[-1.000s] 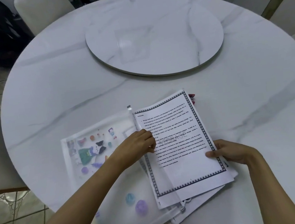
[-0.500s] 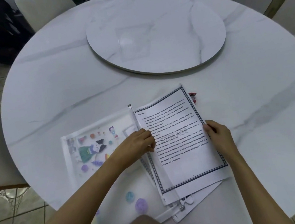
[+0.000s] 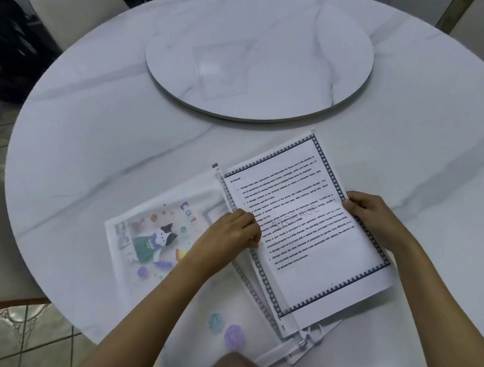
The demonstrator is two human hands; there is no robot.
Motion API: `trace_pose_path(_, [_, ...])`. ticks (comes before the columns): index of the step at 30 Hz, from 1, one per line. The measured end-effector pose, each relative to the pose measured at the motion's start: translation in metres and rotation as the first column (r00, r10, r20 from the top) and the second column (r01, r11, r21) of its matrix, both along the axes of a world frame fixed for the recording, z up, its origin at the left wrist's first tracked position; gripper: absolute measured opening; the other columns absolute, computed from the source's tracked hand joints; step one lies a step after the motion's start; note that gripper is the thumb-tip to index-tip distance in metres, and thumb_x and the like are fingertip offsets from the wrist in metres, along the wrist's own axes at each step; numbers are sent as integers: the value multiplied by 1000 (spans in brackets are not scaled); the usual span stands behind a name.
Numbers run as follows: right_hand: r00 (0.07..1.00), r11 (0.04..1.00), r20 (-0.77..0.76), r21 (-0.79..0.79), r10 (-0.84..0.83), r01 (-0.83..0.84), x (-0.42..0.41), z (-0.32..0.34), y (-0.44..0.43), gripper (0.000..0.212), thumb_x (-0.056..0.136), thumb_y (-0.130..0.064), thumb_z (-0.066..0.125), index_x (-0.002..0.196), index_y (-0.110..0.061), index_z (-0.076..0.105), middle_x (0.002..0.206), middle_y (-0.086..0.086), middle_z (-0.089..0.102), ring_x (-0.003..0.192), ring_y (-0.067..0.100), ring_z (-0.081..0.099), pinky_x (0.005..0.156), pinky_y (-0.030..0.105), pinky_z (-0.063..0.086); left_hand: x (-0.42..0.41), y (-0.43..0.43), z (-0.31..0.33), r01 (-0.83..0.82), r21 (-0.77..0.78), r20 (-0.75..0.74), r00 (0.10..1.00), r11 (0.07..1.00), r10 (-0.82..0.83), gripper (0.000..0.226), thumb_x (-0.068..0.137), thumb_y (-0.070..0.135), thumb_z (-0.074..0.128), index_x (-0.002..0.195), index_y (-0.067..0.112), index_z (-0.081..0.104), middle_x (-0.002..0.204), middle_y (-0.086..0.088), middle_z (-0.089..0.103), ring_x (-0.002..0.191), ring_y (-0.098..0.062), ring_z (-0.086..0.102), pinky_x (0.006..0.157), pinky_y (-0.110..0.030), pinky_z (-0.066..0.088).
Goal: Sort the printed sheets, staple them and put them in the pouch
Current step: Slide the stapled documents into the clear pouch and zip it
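Lying near the table's front edge, the printed sheets overlap the translucent pouch's zip mouth, with bare marble to their right. The left hand's curled fingers pinch that mouth. The right hand's fingers curl round the sheets' right edge. The lower sheets are mostly covered, and the print is blurred.

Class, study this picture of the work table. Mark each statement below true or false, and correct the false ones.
1. The right hand grips the right edge of the sheets. True.
2. The pouch lies to the right of the sheets. False: it lies to their left.
3. The top sheet is headed "STORAGE". True.
4. A stapler stands on the turntable. False: no stapler shows on it.
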State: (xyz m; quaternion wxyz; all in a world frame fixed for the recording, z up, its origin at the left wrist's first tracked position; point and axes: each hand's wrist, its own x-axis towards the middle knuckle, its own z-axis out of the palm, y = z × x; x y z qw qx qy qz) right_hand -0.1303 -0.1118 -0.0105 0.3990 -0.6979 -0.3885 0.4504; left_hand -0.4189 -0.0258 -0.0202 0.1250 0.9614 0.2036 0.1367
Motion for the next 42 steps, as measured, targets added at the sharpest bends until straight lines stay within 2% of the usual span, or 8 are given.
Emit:
trace_pose_path(4, [1000,1000,2,-18,22,-22,2,1,4,20,95,-11,48,92,-14,68,84,-6,74,82,12,67,70,22,53,1,1,3,-8,8,11,1000,1000,8,20,70,11,77,75,18,59,79,3,60,74,-14,55,65,-23,44])
trace_pose_path(10, [995,1000,100,-6,2,-1,9,1,3,20,96,-15,48,92,-11,67,95,11,71,85,23,63,81,38,48,3,-1,5,-14,44,49,999,999,12,19,71,17,77,75,18,59,79,3,60,74,-11,51,65,-22,44])
trace_pose_path(16, [993,1000,114,1,5,-6,10,7,5,20,95,-13,48,91,-7,65,91,9,69,82,20,62,80,36,47,5,-3,11,-9,88,82,997,996,2,17,71,16,76,76,15,60,79,1,61,74,-14,55,65,-23,45])
trace_pose_path(20, [996,999,90,34,-29,26,14,10,1,20,96,-14,47,91,-4,64,83,4,69,75,13,62,70,28,49,4,-5,10,-33,121,103,994,992,21,7,80,21,63,79,14,60,83,-1,61,79,-16,55,69,-24,44])
trace_pose_path(23, [997,998,63,51,-43,39,17,11,-2,20,95,-12,47,86,-7,64,73,-7,70,67,6,62,62,16,50,2,-8,5,-64,134,139,989,989,46,14,86,24,52,83,13,60,87,-3,62,86,-16,51,76,-25,41])
trace_pose_path(29, [995,999,98,32,8,-11,20,10,3,20,94,-10,49,81,-9,63,76,-8,68,76,9,60,72,25,47,2,-13,0,-80,155,184,982,985,51,14,89,23,51,82,12,58,86,-4,61,88,-16,48,78,-26,40])
trace_pose_path(35, [967,999,255,15,24,-29,20,8,8,16,93,-10,49,87,-7,64,93,19,68,81,20,57,78,32,42,2,-11,5,-49,160,172,985,986,21,11,87,22,53,82,12,57,86,-4,61,87,-16,48,78,-25,40])
trace_pose_path(42, [933,998,355,50,-64,49,13,12,0,19,93,-5,48,89,-12,66,89,12,69,79,17,55,69,23,39,-6,-17,18,-10,202,245,969,979,-41,5,88,17,57,85,14,53,86,-5,62,88,-17,50,80,-25,40])
